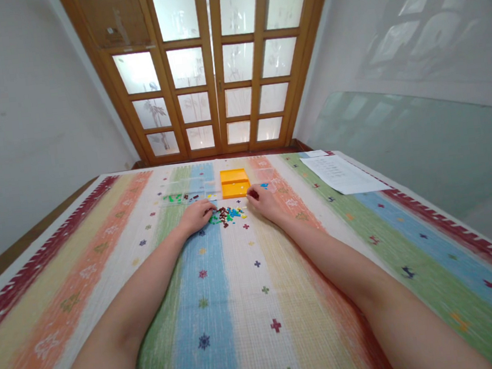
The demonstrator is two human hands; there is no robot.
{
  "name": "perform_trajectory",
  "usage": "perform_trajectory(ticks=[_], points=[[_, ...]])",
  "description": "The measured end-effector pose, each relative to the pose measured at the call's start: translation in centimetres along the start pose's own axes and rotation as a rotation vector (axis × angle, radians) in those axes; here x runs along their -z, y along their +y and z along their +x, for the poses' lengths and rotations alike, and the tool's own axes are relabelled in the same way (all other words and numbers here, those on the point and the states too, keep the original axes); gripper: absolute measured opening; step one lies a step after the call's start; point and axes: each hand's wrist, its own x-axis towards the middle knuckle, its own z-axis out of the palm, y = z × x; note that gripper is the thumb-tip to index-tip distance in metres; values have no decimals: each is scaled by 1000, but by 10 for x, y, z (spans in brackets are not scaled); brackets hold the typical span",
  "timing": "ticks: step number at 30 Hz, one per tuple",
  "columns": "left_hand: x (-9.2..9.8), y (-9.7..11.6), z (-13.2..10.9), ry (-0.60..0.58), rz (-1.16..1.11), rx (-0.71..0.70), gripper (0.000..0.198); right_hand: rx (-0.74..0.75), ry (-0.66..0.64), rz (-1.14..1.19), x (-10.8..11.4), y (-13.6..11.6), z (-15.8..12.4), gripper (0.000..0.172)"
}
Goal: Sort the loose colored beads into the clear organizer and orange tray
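A small heap of tiny coloured pieces (228, 214) lies on the striped cloth (242, 303) between my two hands. My left hand (196, 215) rests at the heap's left edge, fingers curled down onto the pieces. My right hand (263, 201) sits at the heap's right, fingertips pinched together on a small dark piece. An orange tray (234, 183) stands just beyond the heap. More green and dark pieces (180, 198) lie to the tray's left, in what looks like a clear tray.
A white printed sheet (341, 173) lies at the far right of the cloth. Wooden glazed doors (214, 63) stand beyond the far edge. A glass panel (423, 146) leans along the right wall.
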Motion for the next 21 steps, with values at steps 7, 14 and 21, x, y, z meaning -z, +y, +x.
perform_trajectory(ticks=[7,14,21], points=[[1,1,1,-2,12,-10,26,-81,40,116,0,-3,1,13],[1,2,0,10,-4,1,26,-103,90,195,-4,7,6,17],[1,2,0,5,-1,-6,27,-262,108,384,-8,19,10,20]])
